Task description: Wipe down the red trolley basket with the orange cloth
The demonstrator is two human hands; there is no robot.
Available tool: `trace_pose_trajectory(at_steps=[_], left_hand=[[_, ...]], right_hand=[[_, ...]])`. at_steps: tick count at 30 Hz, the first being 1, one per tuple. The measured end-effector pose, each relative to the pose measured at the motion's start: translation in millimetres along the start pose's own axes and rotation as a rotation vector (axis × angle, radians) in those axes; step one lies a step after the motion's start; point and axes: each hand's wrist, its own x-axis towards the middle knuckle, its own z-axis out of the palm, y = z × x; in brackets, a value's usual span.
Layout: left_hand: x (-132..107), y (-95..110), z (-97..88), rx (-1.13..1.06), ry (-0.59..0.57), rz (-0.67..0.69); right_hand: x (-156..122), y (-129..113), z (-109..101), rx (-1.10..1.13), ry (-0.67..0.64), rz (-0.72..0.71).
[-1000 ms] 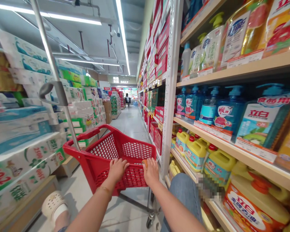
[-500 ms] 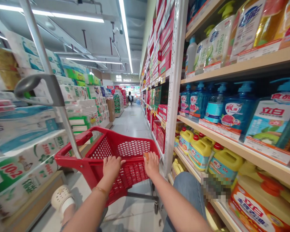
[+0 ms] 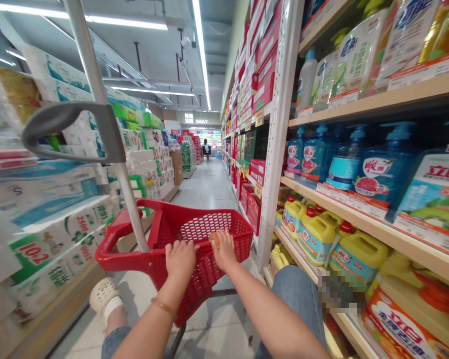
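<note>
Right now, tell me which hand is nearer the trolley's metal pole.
Left. The left hand lies on the red trolley rim, right of the metal pole; the right hand sits farther along that rim.

Showing "DAILY" on the hanging sign, "立白" on the soap carton and cooking-oil jug, "102" and "2500" on tissue packs.

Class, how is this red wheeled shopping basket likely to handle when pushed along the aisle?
Probably light and easy to steer: the red plastic mesh basket looks thin and shows no load. It likely feels fairly stiff, given the thick moulded rim under the left hand and right hand. The tall metal pole may sway slightly.
</note>
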Motion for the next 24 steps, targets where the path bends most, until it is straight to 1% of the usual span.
trace_pose_trajectory(at_steps=[2, 3, 4, 6, 7, 8, 9, 10, 11, 12, 13, 14, 15, 16, 18, 20, 22, 24], left_hand=[[-2.0, 11.5, -4.3, -0.073, 0.023, 0.049], [-3.6, 13.3, -8.5, -0.126, 0.057, 0.093], [-5.6, 11.3, -14.1, -0.186, 0.117, 0.14], [-10.3, -4.9, -29.3, -0.295, 0.315, 0.187], [-12.5, -18.5, -38.2, -0.318, 0.447, 0.146], [-14.3, -34.5, -47.2, -0.321, 0.571, 0.051], [-15.6, -51.5, -55.8, -0.299, 0.659, -0.063], [-16.2, -67.9, -63.4, -0.258, 0.638, -0.152], [-16.3, -82.3, -69.6, -0.217, 0.534, -0.148], [-16.1, -93.6, -74.3, -0.18, 0.34, -0.042], [-15.7, -101.2, -77.3, -0.149, 0.196, 0.024], [-15.3, -104.6, -79.0, -0.114, 0.081, 0.082], [-15.0, -104.3, -79.6, -0.08, 0.014, 0.111], [-14.8, -100.8, -79.7, -0.048, -0.003, 0.109], [-15.0, -87.2, -79.6, -0.003, 0.023, 0.081], [-16.1, -71.0, -81.3, 0.009, 0.048, 0.058], [-17.7, -58.7, -84.7, -0.013, 0.046, 0.056], [-18.9, -54.6, -87.3, -0.102, 0.013, 0.144]], right_hand=[[-5.8, -15.5, 5.2, 0.081, -0.007, -0.109], [-7.4, -18.4, 5.3, 0.107, -0.017, -0.144], [-7.7, -17.5, 3.7, 0.12, -0.025, -0.16], [-4.1, -6.2, -3.5, 0.113, -0.04, -0.143], [-0.8, 2.0, -7.7, 0.099, -0.043, -0.117], [2.9, 10.3, -11.4, 0.086, -0.045, -0.09], [6.5, 17.6, -14.0, 0.074, -0.043, -0.061], [9.5, 22.9, -15.3, 0.063, -0.04, -0.033], [11.5, 25.6, -15.2, 0.055, -0.034, -0.008], [12.2, 25.4, -14.0, 0.051, -0.025, 0.015], [11.6, 22.2, -11.9, 0.054, -0.017, 0.032], [9.4, 16.4, -9.6, 0.062, -0.01, 0.038], [6.0, 8.3, -7.5, 0.079, -0.003, 0.032], [1.5, -1.1, -6.0, 0.102, 0.003, 0.01], [-8.3, -20.5, -6.0, 0.161, 0.009, -0.072], [-15.2, -33.9, -10.8, 0.215, -0.005, -0.161], [-15.4, -36.3, -19.1, 0.238, -0.033, -0.206], [-8.6, -28.3, -28.0, 0.234, -0.053, -0.189]])
